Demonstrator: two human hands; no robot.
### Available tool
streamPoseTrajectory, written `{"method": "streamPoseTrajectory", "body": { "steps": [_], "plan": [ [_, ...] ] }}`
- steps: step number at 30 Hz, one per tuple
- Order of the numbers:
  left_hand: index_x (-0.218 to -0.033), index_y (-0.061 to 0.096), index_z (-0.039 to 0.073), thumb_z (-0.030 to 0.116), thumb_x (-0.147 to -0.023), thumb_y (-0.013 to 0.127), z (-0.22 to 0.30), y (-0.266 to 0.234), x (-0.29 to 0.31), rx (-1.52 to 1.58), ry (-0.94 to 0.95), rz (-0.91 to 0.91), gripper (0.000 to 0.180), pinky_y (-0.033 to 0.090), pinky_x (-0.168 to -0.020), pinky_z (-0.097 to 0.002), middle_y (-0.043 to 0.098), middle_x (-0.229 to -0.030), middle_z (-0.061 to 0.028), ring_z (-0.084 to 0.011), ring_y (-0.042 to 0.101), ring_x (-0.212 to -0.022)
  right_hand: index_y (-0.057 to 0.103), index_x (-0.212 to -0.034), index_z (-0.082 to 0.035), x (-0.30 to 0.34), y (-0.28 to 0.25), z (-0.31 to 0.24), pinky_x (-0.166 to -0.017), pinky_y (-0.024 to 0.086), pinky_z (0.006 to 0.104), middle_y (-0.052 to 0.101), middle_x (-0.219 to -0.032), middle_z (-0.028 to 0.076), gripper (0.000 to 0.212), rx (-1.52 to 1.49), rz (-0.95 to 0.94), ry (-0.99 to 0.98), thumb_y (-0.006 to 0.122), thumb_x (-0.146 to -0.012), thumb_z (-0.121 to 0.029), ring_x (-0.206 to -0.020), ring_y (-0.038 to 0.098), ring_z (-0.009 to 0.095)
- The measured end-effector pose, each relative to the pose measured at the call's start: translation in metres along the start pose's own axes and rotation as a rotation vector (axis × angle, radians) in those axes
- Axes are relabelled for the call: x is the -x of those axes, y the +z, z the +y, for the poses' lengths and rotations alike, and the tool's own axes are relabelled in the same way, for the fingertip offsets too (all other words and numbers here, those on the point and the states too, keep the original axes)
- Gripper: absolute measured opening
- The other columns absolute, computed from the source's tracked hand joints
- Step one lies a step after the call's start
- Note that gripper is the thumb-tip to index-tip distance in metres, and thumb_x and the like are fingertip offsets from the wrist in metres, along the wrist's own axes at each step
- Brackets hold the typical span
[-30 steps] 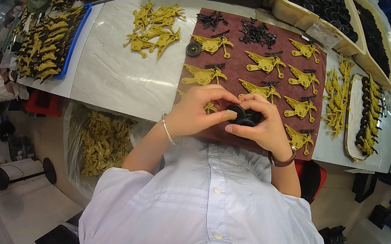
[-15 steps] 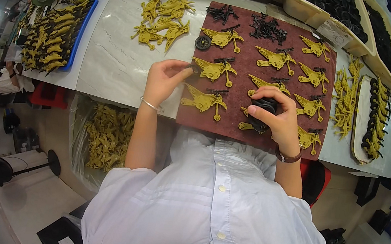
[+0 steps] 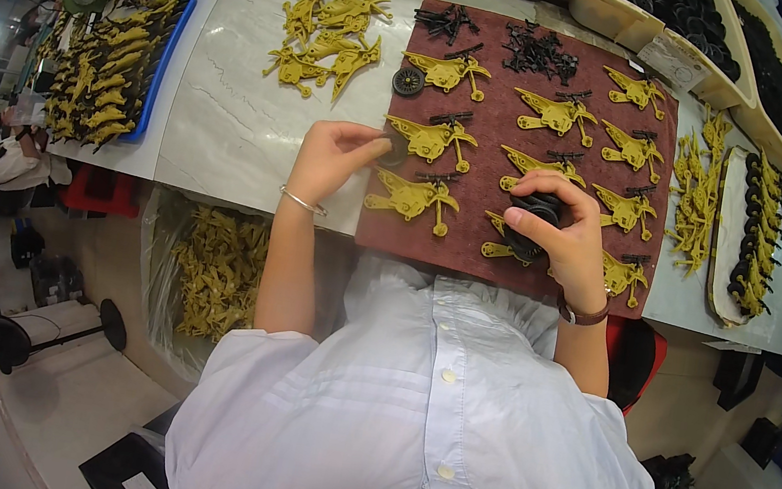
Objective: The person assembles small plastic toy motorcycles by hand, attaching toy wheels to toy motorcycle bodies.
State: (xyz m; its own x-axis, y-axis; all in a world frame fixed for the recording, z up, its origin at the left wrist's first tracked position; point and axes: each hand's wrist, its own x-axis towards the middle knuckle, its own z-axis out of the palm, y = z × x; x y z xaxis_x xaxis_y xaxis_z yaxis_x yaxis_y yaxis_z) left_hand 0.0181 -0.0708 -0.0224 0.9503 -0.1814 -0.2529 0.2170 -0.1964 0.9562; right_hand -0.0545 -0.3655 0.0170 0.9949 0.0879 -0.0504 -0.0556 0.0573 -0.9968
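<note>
A maroon mat (image 3: 391, 242) on the white table holds several yellow toy motorcycle frames in rows. My left hand (image 3: 334, 155) pinches a small black wheel (image 3: 391, 150) at the rear end of a yellow frame (image 3: 432, 137) by the mat's left edge. My right hand (image 3: 563, 240) grips a short stack of black wheels (image 3: 534, 215) over the mat's front middle, above another frame. One frame farther back (image 3: 447, 71) has a black wheel (image 3: 407, 81) fitted at its end.
Loose yellow frames (image 3: 326, 37) lie left of the mat, and small black parts (image 3: 536, 52) at its back. Beige bins of black wheels (image 3: 668, 13) stand back right, a white tray of wheels (image 3: 751, 238) right, a blue tray (image 3: 108, 76) far left. Another person (image 3: 4, 161) sits left.
My hands were together at the wheel stack near the mat's front. My left hand has moved left with one wheel to a frame at the mat's edge; my right kept the stack.
</note>
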Motion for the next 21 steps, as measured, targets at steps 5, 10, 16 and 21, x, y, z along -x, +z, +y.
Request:
{"method": "streamPoseTrajectory", "body": {
  "steps": [5, 10, 16, 21],
  "plan": [
    [-0.104, 0.07, 0.002, 0.016, -0.076, 0.076, 0.003, 0.005, -0.001, -0.389, 0.051, 0.151, 0.031, 0.053, -0.069, -0.0268, 0.071, -0.089, -0.0118, -0.0143, 0.067, -0.076, 0.068, -0.089, -0.002, 0.0, 0.0, 0.002, -0.083, 0.045, 0.0278, 0.061, -0.098, 0.005, 0.025, 0.021, -0.008, -0.009, 0.081, -0.069, -0.011, -0.093, 0.058, 0.014],
    [-0.106, 0.069, 0.004, 0.013, -0.075, 0.077, 0.022, 0.019, -0.003, -0.618, 0.43, 0.19, 0.034, 0.051, -0.075, -0.0288, 0.07, -0.098, -0.0062, -0.0169, 0.066, -0.088, 0.068, -0.088, -0.002, 0.001, -0.001, 0.001, -0.083, 0.045, 0.0276, 0.061, -0.098, 0.004, 0.025, 0.02, 0.007, -0.001, 0.081, -0.069, -0.011, -0.092, 0.058, 0.014],
    [-0.104, 0.068, 0.005, 0.014, -0.069, 0.075, 0.023, 0.025, -0.015, -0.798, 0.688, 0.007, 0.037, 0.047, -0.086, -0.0374, 0.068, -0.104, -0.009, -0.0282, 0.062, -0.098, 0.068, -0.09, -0.002, 0.004, -0.003, -0.002, -0.083, 0.046, 0.0274, 0.061, -0.098, 0.004, 0.024, -0.011, 0.003, -0.013, 0.08, -0.071, -0.008, -0.092, 0.058, 0.013],
    [-0.101, 0.068, 0.005, 0.014, -0.07, 0.074, 0.022, 0.026, -0.019, -0.845, 0.728, 0.017, 0.033, 0.047, -0.086, -0.0382, 0.067, -0.107, -0.0091, -0.0277, 0.061, -0.099, 0.068, -0.09, -0.002, 0.005, -0.004, 0.001, -0.083, 0.046, 0.0274, 0.061, -0.099, 0.005, 0.024, -0.037, 0.01, -0.002, 0.08, -0.071, -0.008, -0.093, 0.058, 0.013]
  ]
}}
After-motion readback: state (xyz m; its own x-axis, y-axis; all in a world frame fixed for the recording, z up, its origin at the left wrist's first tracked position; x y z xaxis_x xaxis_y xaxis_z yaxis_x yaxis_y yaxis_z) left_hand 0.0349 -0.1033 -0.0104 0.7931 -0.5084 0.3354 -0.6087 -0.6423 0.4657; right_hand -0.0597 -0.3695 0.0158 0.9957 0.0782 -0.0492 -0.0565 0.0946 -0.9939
